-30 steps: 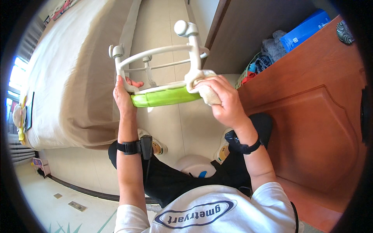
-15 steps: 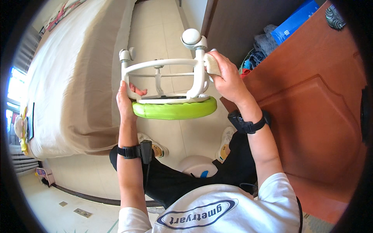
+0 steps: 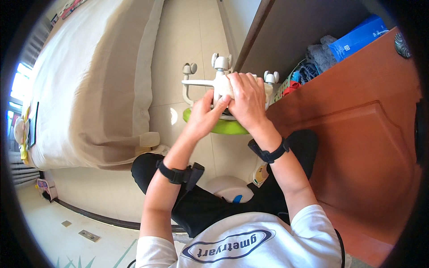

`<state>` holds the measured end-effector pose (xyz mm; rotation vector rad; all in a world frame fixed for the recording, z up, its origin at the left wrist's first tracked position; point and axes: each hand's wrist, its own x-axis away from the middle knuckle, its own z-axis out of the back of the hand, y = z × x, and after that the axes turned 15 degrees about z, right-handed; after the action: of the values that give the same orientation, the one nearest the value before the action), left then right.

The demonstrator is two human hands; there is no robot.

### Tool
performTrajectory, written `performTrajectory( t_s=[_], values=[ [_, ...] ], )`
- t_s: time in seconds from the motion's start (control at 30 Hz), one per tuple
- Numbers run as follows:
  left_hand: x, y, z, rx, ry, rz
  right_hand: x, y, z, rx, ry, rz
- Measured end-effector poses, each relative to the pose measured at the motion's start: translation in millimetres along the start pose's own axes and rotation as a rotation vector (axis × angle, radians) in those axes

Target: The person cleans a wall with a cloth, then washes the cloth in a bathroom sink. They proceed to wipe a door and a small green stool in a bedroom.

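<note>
A low stool with a round green padded seat is held upside down in front of me, its white frame and swivel casters pointing up. My left hand is closed around a near upright of the frame, thumb toward the right hand. My right hand presses a beige cloth against the frame just above and right of the left hand. The two hands almost touch. They hide part of the frame and seat.
A bed with a beige cover lies to the left. On the right stands a reddish-brown panelled door, with a blue box and a basket of cloths behind it. A rounded pale object sits between my legs.
The stool has been turned and shifted to the right. My left hand has moved from its left side to the near upright, beside my right hand, which still holds the cloth.
</note>
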<state>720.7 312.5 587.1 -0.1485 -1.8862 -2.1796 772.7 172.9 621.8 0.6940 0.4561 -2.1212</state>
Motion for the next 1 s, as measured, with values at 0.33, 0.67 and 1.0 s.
performTrajectory(
  t_s=[0.33,0.67,1.0],
  values=[
    [-7.2,-10.8,22.2,0.225,0.093,-0.05,-5.2,6.0,5.3,-0.073,0.104,0.123],
    [3.2,-2.9,46.3,0.509,0.041,-0.141,11.2,25.2,9.2,-0.161,0.309,-0.082],
    [-10.7,-21.1,43.6,0.645,0.177,-0.071,-13.5,-45.6,9.5,-0.324,0.131,0.259]
  ],
)
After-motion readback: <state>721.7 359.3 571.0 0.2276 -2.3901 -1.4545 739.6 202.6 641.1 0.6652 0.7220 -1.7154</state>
